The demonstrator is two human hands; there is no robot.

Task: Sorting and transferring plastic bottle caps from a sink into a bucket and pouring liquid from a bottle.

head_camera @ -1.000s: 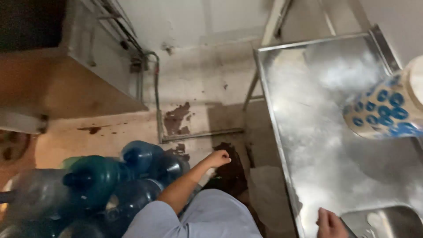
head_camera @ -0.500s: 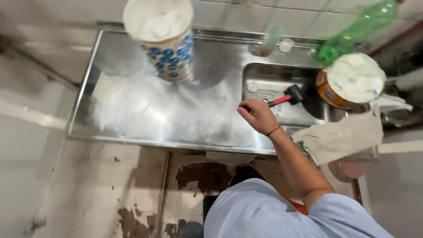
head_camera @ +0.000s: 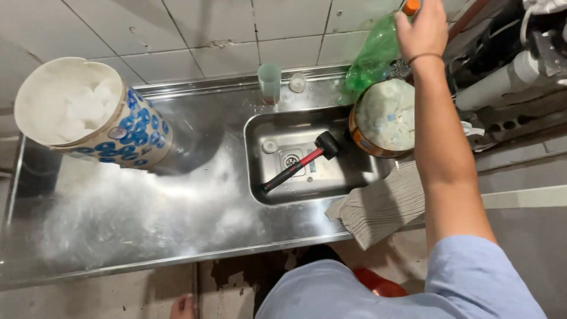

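Observation:
My right hand (head_camera: 422,26) reaches to the back wall, at the neck of a green plastic bottle (head_camera: 372,56) with an orange cap (head_camera: 410,6). The fingertips run off the top edge, so the grip is hidden. The bottle leans behind a round tin (head_camera: 384,115) full of white pieces at the right rim of the sink. Below my forearm, a mallet (head_camera: 298,165) with a black head and red-black handle lies in the steel sink basin (head_camera: 354,183). My left hand is out of sight.
A large tub (head_camera: 88,112) with blue dots, filled with white chunks, stands on the wet steel counter (head_camera: 147,224) at the left. A pale green cup (head_camera: 269,80) sits behind the basin. A grey cloth (head_camera: 384,207) hangs over the front edge. White pipes (head_camera: 502,82) run at the right.
The view swung from the floor and water jugs to the sink counter. My right hand left the mallet in the basin and rose to the green bottle at the wall.

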